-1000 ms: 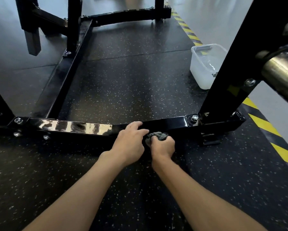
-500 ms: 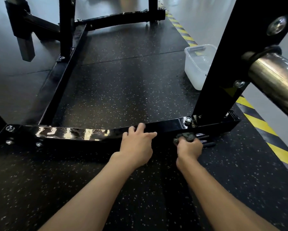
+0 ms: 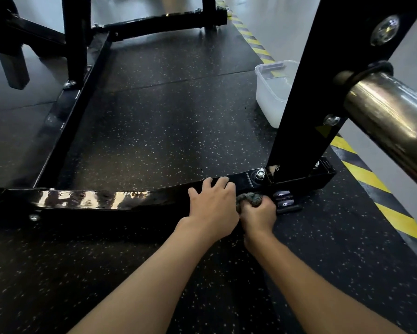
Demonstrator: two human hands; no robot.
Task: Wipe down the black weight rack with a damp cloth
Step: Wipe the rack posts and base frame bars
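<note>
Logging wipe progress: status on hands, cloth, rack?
Left hand rests on the base bar. Right hand grips the cloth against the bar's front, near the upright post. Foot bracket close on the cloth's right.

Glossy black weight rack (image 3: 101, 201) base bar lying across the floor, wet-shiny, crumpled dark grey cloth (image 3: 249, 200) pressed against its front face
</note>
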